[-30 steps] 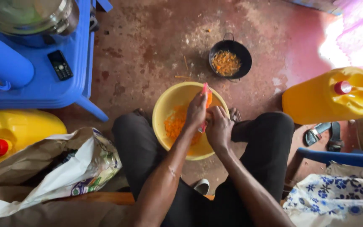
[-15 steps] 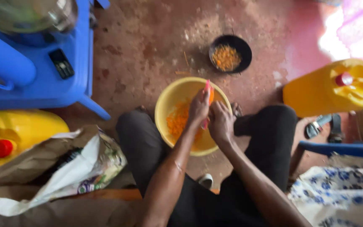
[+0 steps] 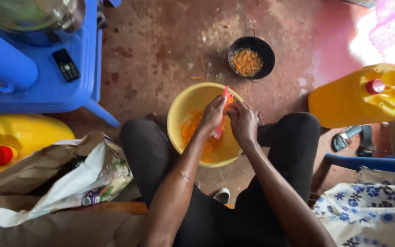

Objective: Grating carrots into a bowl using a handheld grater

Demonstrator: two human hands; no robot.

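Between the knees, over a yellow bowl (image 3: 186, 107) of orange shreds on the floor, the left hand (image 3: 213, 115) grips a pink-handled tool (image 3: 221, 112); the right hand (image 3: 244, 122) pinches an orange piece (image 3: 229, 99) against it; farther off, a black pan (image 3: 251, 57) holds shreds.
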